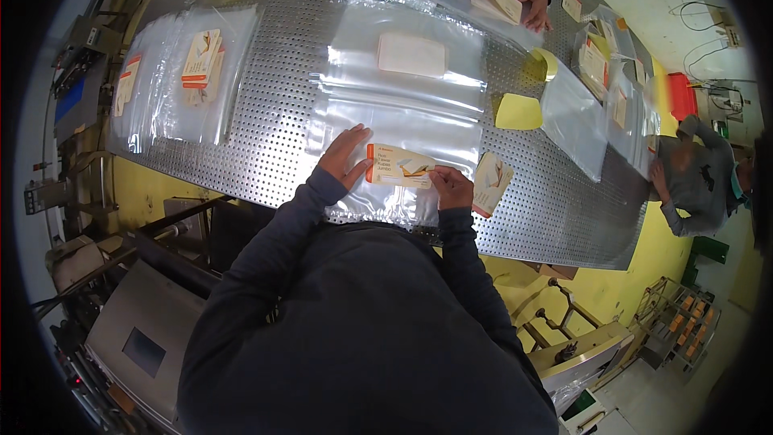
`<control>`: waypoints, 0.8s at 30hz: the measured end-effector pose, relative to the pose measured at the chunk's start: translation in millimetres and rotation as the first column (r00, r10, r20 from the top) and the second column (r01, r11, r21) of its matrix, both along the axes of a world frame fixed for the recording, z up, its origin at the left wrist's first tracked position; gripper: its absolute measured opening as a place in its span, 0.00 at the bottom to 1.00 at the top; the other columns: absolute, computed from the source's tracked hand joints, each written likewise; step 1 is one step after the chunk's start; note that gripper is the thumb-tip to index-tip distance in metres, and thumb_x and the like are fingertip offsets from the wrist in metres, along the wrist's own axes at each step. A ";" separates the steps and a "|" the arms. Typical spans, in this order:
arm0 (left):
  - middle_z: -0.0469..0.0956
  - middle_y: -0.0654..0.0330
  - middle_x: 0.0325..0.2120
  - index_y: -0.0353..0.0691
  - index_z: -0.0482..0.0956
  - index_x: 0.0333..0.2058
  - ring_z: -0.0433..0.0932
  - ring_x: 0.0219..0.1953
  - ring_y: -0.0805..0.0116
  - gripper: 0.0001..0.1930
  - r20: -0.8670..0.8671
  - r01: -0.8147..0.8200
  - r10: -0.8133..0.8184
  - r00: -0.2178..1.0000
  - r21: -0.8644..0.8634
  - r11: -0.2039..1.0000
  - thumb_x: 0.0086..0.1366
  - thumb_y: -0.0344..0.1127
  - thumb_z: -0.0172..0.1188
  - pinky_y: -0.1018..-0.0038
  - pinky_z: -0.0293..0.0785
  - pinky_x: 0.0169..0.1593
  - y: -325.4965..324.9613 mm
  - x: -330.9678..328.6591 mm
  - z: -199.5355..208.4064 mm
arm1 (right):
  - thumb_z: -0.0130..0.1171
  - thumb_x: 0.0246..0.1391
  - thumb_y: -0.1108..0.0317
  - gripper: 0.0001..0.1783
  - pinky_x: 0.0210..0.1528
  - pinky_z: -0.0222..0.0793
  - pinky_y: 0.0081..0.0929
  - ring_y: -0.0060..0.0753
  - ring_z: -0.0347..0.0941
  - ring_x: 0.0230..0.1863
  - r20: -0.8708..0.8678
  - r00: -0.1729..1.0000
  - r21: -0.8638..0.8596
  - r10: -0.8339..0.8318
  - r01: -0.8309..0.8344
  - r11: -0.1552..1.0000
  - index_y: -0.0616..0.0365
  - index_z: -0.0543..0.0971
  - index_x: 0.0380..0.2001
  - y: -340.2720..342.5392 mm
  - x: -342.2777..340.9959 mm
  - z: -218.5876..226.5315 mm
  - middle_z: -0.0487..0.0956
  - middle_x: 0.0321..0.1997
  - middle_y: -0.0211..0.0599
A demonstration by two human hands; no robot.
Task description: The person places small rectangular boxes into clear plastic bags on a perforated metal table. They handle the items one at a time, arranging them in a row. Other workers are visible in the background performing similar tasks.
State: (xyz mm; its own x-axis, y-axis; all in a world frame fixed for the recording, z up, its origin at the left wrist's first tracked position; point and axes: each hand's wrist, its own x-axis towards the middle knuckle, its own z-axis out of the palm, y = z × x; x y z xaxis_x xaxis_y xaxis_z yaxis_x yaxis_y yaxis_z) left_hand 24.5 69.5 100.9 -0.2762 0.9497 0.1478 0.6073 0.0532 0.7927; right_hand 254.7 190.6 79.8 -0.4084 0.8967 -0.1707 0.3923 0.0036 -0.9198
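I stand at a long metal table (266,121) full of small round holes, set in a workshop with yellow walls and machines around it. Right in front of me on that table lies a clear plastic bag (403,125), and everything else I place from it.

My left hand (345,157) lies flat on the near left part of the bag, fingers stretched out and open, pressing the plastic down and touching the left end of a card (400,167). The card is pale with an orange strip at its left end and lies across the near edge of the bag. My right hand (452,188) is closed on the card's right end, pinching it between thumb and fingers.

Just to the right of the bag a second card (490,183) rests on the bare metal. At the far end of the bag a blank white card (411,55) lies. Well to the left of the bag are more bags (189,72) with cards inside. To the right of the bag lies a yellow sheet (518,111). Beyond the bag's far end, another person's hand (535,8) holds a card.
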 end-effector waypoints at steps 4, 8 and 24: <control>0.65 0.48 0.53 0.37 0.63 0.55 0.60 0.59 0.52 0.27 -0.110 0.016 -0.017 0.994 -0.009 1.000 0.56 0.33 0.58 0.62 0.53 0.62 0.1 0.8 -6.2 | 0.62 0.44 0.75 0.09 0.29 0.59 0.13 0.12 0.63 0.24 -0.135 0.988 -0.140 -0.069 0.050 0.989 0.65 0.78 0.31 -1.9 0.3 4.9 0.77 0.25 0.26; 0.64 0.47 0.54 0.35 0.62 0.55 0.60 0.59 0.51 0.26 -0.182 0.033 -0.037 0.983 -0.021 0.999 0.58 0.32 0.54 0.61 0.53 0.62 0.7 1.1 -10.5 | 0.62 0.44 0.75 0.08 0.29 0.59 0.13 0.12 0.63 0.23 -0.180 0.974 -0.158 -0.139 0.111 0.981 0.65 0.78 0.31 -5.8 -1.2 8.5 0.76 0.25 0.26; 0.49 0.48 0.61 0.38 0.51 0.61 0.45 0.65 0.55 0.52 -0.368 0.191 -0.276 0.888 -0.250 0.949 0.45 0.66 0.57 0.61 0.42 0.65 1.1 7.2 22.0 | 0.59 0.43 0.76 0.09 0.40 0.63 0.23 0.25 0.69 0.28 0.001 0.992 0.386 -0.126 0.116 0.915 0.60 0.80 0.32 -19.4 -15.0 81.2 0.74 0.23 0.32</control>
State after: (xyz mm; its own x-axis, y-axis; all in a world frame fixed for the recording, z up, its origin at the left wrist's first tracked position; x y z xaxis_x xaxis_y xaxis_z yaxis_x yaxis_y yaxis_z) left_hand 31.7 70.7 122.9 -0.0017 1.0000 -0.0039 0.8809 0.0033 0.4732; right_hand 239.7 171.2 161.1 -0.2924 0.9376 0.1880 0.4352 0.3055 -0.8469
